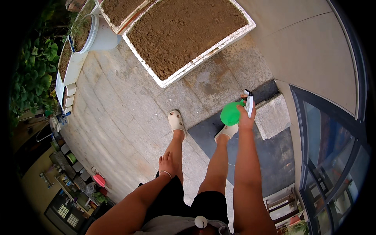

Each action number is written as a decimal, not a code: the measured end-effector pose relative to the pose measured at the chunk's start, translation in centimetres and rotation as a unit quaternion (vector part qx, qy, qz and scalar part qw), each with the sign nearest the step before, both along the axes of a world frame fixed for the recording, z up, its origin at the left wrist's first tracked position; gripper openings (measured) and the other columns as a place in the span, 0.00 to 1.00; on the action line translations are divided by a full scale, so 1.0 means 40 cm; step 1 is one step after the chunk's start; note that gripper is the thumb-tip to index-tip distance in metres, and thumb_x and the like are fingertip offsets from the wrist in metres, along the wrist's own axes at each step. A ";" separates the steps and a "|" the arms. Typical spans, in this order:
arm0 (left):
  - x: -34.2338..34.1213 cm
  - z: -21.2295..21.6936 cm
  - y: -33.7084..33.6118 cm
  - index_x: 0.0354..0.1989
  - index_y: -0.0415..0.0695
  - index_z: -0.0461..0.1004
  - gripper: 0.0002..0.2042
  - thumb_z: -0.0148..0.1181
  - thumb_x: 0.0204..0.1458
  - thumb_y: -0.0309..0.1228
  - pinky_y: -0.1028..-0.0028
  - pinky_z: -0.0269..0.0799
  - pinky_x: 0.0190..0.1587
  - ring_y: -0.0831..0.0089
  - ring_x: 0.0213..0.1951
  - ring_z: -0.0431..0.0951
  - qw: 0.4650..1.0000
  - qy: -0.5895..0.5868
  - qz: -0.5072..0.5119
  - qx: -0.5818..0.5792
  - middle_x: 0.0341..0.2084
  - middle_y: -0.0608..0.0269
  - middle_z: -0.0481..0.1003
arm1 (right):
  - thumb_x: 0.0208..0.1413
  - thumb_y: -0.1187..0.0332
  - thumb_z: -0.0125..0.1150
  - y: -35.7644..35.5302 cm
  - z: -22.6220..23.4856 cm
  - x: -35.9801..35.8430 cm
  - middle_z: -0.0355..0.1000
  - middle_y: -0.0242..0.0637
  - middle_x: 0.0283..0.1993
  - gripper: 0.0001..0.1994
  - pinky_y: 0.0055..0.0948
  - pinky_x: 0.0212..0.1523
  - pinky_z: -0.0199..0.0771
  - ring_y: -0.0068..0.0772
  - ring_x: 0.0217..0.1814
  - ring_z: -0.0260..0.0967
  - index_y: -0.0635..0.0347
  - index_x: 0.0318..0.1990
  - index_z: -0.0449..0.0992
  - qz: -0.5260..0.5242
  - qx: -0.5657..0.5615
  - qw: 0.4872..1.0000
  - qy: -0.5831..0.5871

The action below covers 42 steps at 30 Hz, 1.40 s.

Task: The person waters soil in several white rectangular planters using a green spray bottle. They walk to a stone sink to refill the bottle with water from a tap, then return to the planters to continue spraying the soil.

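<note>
My right hand (247, 119) is closed around the neck of a spray bottle with a round green body (230, 114) and a white and black trigger head. The bottle is held out in front of me, above my right shoe (227, 131). With its fingers stretched out, my left hand (167, 163) lies against my left leg near the knee and holds nothing. Ahead of me stands a white foam box (203, 59) filled with loose brown soil (188, 33). The bottle is apart from the box.
Another soil-filled foam box (117, 28) stands behind it, and a white bucket (94, 35) of soil and sprouts is at the far left. A stone block (274, 117) sits on the dark slab (270, 156) to my right, beside glass windows (329, 137). Stone paving (117, 105) extends leftward.
</note>
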<state>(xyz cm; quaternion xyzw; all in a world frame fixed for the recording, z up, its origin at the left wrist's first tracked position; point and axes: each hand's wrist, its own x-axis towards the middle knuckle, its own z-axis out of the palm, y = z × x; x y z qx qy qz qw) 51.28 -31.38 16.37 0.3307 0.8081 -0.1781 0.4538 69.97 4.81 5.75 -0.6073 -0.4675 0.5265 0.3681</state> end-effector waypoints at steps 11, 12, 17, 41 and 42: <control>-0.009 -0.022 -0.052 0.65 0.41 0.58 0.36 0.60 0.46 0.40 0.54 0.47 0.68 0.58 0.64 0.61 0.999 0.012 0.007 0.052 0.64 0.52 0.61 | 0.42 0.83 0.59 -0.143 0.002 -0.130 0.69 0.32 0.40 0.18 0.31 0.48 0.65 0.29 0.42 0.65 0.61 0.44 0.73 -0.033 -0.042 0.998 0.036; -0.009 -0.023 -0.056 0.65 0.41 0.58 0.36 0.60 0.46 0.40 0.54 0.47 0.68 0.58 0.64 0.61 0.998 0.012 0.012 0.056 0.64 0.52 0.62 | 0.43 0.83 0.58 -0.149 0.020 -0.151 0.68 0.31 0.40 0.17 0.28 0.47 0.65 0.28 0.41 0.64 0.60 0.43 0.72 -0.058 -0.063 0.995 0.042; -0.020 -0.027 -0.064 0.64 0.40 0.59 0.36 0.60 0.45 0.40 0.53 0.48 0.68 0.57 0.63 0.62 0.997 0.010 0.023 0.078 0.63 0.51 0.62 | 0.42 0.84 0.56 -0.163 0.006 -0.193 0.70 0.34 0.42 0.17 0.27 0.46 0.65 0.26 0.41 0.64 0.60 0.42 0.72 -0.107 -0.089 0.986 0.096; -0.097 -0.006 -0.115 0.67 0.40 0.56 0.36 0.58 0.48 0.40 0.57 0.42 0.71 0.59 0.67 0.56 0.991 -0.033 0.114 0.057 0.66 0.53 0.58 | 0.43 0.82 0.59 -0.332 -0.025 -0.455 0.69 0.33 0.39 0.15 0.31 0.46 0.67 0.29 0.41 0.66 0.61 0.41 0.73 -0.035 -0.061 0.996 0.062; -0.098 -0.008 -0.123 0.67 0.40 0.56 0.36 0.57 0.49 0.40 0.57 0.42 0.71 0.59 0.67 0.56 0.991 -0.032 0.121 0.056 0.66 0.53 0.58 | 0.42 0.82 0.59 -0.337 -0.019 -0.462 0.70 0.33 0.41 0.15 0.30 0.45 0.67 0.28 0.40 0.65 0.61 0.41 0.73 -0.026 -0.072 0.996 0.053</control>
